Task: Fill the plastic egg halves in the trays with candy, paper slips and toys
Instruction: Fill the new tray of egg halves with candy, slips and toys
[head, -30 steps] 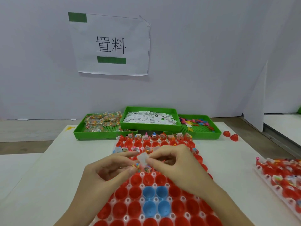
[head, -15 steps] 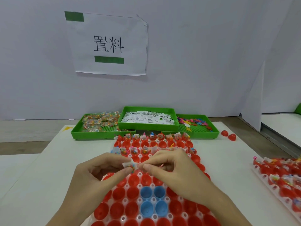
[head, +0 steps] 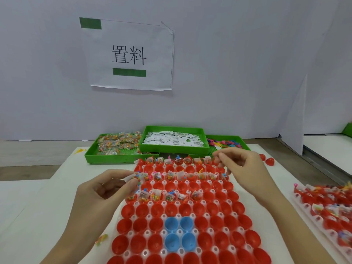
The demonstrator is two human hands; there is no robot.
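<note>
A clear tray (head: 147,203) of red egg halves with several blue ones (head: 179,233) lies in front of me. Its far rows hold candy, slips and toys; the near rows are bare. My left hand (head: 102,195) pinches a white paper slip with a candy packet (head: 133,179) over the tray's left side. My right hand (head: 243,168) hovers over the tray's far right corner, thumb and forefinger pinched together; what they hold is too small to tell.
Three green bins stand behind the tray: candy packets (head: 116,143), paper slips (head: 173,140), coloured toys (head: 226,143). Two loose red halves (head: 269,161) lie at the right. A second, filled tray (head: 323,204) sits at the right edge. One candy packet (head: 102,240) lies on the table.
My hands have parted. The right hand moved away to the far right of the tray, while the left keeps the slip and candy packet.
</note>
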